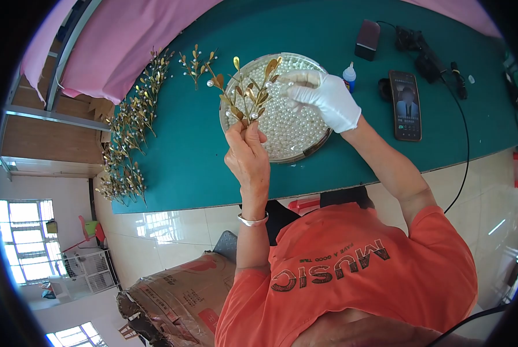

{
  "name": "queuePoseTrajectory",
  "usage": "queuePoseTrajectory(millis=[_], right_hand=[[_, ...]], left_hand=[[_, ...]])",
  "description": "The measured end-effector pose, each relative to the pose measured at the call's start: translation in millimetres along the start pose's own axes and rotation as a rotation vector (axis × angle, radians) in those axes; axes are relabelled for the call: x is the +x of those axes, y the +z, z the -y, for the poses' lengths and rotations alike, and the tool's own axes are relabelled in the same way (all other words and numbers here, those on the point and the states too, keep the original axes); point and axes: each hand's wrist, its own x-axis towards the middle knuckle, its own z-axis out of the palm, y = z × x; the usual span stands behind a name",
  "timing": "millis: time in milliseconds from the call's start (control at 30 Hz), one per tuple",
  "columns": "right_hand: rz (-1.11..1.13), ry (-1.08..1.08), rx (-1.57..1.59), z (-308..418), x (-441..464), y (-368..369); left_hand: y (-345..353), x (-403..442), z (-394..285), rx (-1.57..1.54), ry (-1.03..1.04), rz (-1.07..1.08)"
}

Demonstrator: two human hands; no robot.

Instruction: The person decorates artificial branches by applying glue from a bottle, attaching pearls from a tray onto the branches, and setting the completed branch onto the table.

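Note:
My left hand (247, 151), bare and with a bangle at the wrist, pinches the base of a gold leafy sprig (251, 95) dotted with white pearls. The sprig is held upright over the left part of a round tray (313, 154) full of white pearl beads. My right hand (322, 98) wears a white glove and is over the tray, just right of the sprig. Its fingers are bent together near the leaves; whatever is between the fingertips is too small to make out. A small white-capped bottle (349, 74) stands beside the glove.
Many finished-looking gold sprigs (133, 124) lie along the left of the green table (184, 168), with a smaller sprig (196, 65) behind the tray. On the right are a phone (406, 107), a dark box (367, 39) and cables (427, 61). A cardboard box (181, 295) stands below.

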Motion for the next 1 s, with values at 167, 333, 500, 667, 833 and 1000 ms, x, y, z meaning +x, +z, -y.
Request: queuePoseTrajectory(millis=[167,333,500,667,833,1000], right_hand=[[0.049,0.118,0.337,-9.8,7.0,-3.9],[0.185,0.125,0.528,-19.4,11.5,-12.2],[0.189,0.138,0.545,-22.2,12.2,-13.3],[0.229,0.115,0.532,-21.3,11.1,-13.6],[0.179,0.128,0.451,-15.1,8.4,-8.8],[0.124,0.127,0.32,-14.6,8.1,-8.3]], left_hand=[[-1.9,1.2,0.1,0.008,-0.006,-0.006],[-2.4,2.9,1.6,0.01,-0.012,-0.02],[-2.1,3.1,3.2,0.012,-0.032,-0.014],[-2.7,2.7,3.2,0.01,-0.039,-0.009],[-2.9,2.5,4.6,0.021,-0.028,-0.015],[-3.6,2.5,3.9,0.023,-0.036,-0.022]])
